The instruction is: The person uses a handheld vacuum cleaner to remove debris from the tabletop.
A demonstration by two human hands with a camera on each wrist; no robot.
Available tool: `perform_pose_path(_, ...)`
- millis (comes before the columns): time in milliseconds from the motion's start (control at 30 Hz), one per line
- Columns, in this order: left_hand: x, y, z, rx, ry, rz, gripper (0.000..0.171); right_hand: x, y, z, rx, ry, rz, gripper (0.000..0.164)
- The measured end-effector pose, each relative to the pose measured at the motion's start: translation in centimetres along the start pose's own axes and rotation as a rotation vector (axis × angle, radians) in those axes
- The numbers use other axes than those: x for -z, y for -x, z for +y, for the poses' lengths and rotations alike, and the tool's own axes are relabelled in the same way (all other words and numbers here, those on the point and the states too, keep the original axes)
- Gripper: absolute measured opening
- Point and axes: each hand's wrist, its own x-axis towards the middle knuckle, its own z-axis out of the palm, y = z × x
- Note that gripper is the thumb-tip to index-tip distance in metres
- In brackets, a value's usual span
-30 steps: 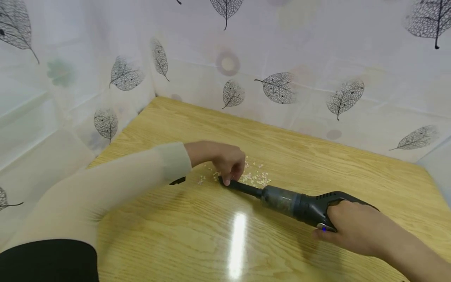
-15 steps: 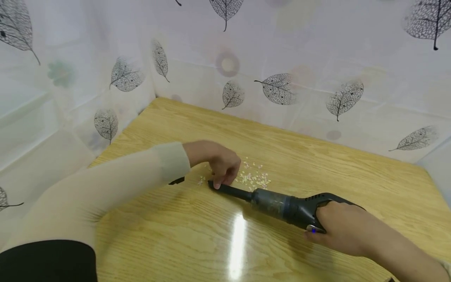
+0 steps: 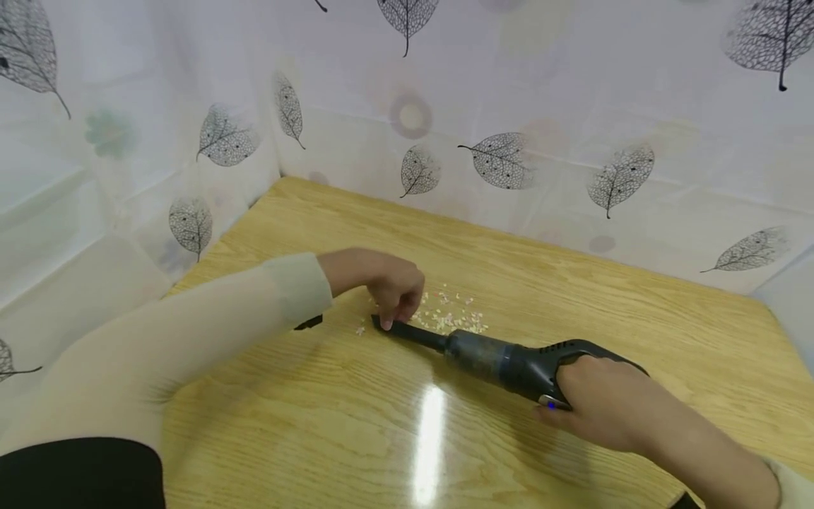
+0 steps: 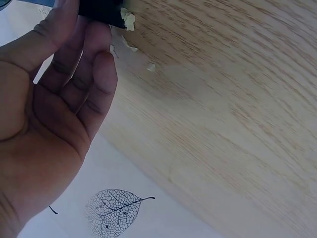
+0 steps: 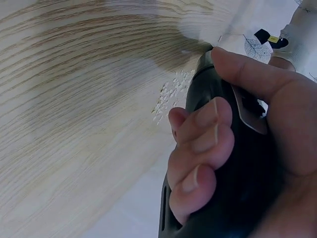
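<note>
A black handheld vacuum cleaner (image 3: 531,369) with a see-through dust cup (image 3: 478,355) lies slantwise over the wooden table. My right hand (image 3: 607,401) grips its handle; in the right wrist view the fingers (image 5: 200,141) curl round the black grip and the thumb lies along the top. Reaching in from the left, my left hand (image 3: 397,286) pinches the slim nozzle (image 3: 416,335) near its tip between thumb and fingers. Small pale scraps (image 3: 454,314) are strewn just behind the nozzle. At the nozzle's mouth in the left wrist view, a few scraps (image 4: 130,21) sit close by.
A stray cluster of scraps (image 3: 360,330) lies left of the nozzle tip. The wood-grain table (image 3: 331,424) meets white leaf-printed sheeting (image 3: 540,92) at the back and left. A black strap piece (image 3: 309,323) shows under the left cuff.
The vacuum cleaner and both hands have shifted left, first slightly towards me, then a little away again. The nozzle tip now lies nearer the stray left cluster, and more scraps show behind it.
</note>
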Motion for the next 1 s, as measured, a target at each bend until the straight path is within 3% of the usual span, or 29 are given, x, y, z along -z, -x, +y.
perform_pose_path(167,-0.3,0.4,-0.1,0.032,0.1,-0.048,0.015,0.1,-0.3,-0.4,0.003,-0.026,-0.031,0.043)
perform_pose_path(367,-0.3,0.7,-0.1,0.035,0.097,-0.04,0.016,0.1,-0.3,-0.5,-0.001,-0.026,-0.024,0.043)
perform_pose_path(600,-0.2,0.6,0.2,0.029,0.133,-0.11,0.018,0.4,0.3,-0.2,0.01,0.013,0.026,0.047)
perform_pose_path(767,0.2,0.3,0.9,-0.013,0.127,-0.087,0.014,0.8,1.1,0.8,-0.015,0.02,0.023,0.05)
perform_pose_path(1000,0.9,-0.8,2.3,-0.117,0.018,-0.012,0.013,0.8,2.8,3.5,-0.055,0.052,0.012,0.053)
